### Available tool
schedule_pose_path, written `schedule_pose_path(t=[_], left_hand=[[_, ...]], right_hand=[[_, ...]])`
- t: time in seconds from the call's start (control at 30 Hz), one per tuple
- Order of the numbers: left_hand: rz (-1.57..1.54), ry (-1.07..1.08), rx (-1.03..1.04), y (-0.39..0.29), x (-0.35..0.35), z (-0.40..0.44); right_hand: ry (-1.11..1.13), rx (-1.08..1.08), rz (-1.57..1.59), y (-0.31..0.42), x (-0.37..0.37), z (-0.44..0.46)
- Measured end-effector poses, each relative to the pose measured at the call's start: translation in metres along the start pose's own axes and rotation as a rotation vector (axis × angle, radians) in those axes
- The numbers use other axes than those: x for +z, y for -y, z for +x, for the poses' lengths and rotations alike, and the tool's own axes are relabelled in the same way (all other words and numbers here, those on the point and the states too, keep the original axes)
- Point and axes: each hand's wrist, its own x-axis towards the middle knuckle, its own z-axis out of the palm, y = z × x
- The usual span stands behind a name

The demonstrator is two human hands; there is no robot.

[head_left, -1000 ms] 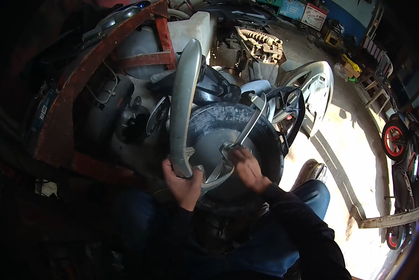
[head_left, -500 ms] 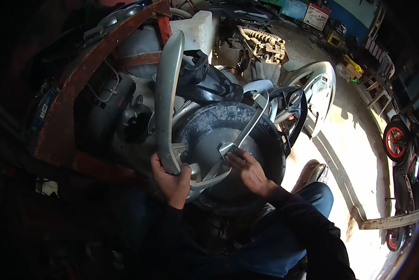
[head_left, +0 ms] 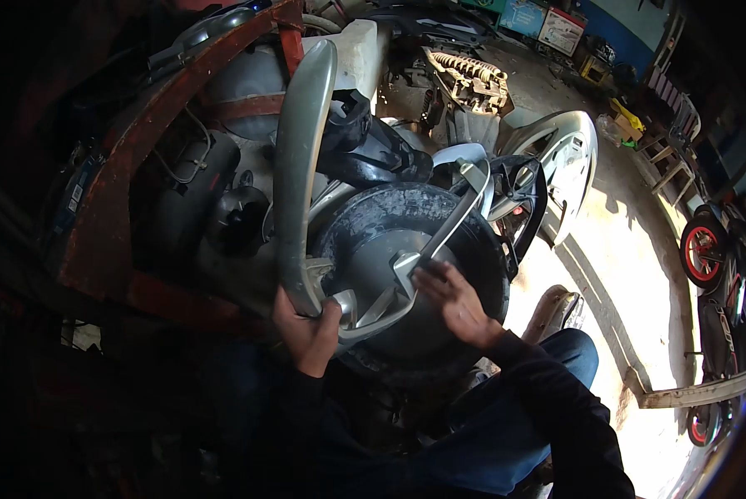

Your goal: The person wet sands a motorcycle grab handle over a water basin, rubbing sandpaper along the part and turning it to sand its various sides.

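Silver curved trim piece [head_left: 301,191] held over a black basin [head_left: 373,202]. The piece stands left of centre in the frame, its broad arm nearly upright, its narrower arm slanting toward the upper right above the basin. My left hand [head_left: 308,334] is closed around the lower bend, thumb on the near side. My right hand [head_left: 459,309], right of centre, has its fingers loosely extended and grips nothing; whether its fingertips touch the narrower arm, I cannot tell. Compared with a second earlier, the piece has shifted left and my right hand slightly right, uncovering the bracket [head_left: 405,265]; I judge that the left grip now does most of the steadying. Print: a blue box [head_left: 523,17] and a white-and-red box [head_left: 562,32], upper right, a pale label [head_left: 78,196], far left, and a motorcycle [head_left: 716,328], right edge, bear markings, none legible.
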Motion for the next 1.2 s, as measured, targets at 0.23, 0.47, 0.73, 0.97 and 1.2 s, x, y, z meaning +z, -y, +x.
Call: schedule_pose_path(t=[0.23,0.47,0.73,0.97,1.2], left_hand=[[-0.038,0.012,0.012,0.002,0.005,0.007],[-0.02,0.028,0.033,-0.01,0.002,0.01],[0.001,0.056,0.089,-0.016,0.014,0.008],[-0.001,0.069,0.069,-0.021,0.021,0.009],[-0.025,0.061,0.084,-0.014,0.027,0.003]], right_hand=[[-0.039,-0.047,0.108,0.006,-0.016,0.005],[-0.096,0.025,0.04,0.0,-0.018,0.01],[-0.112,0.161,-0.104,-0.001,-0.019,0.02],[-0.183,0.208,-0.041,-0.007,-0.022,0.022],[-0.196,0.227,-0.11,0.001,-0.013,0.021]])
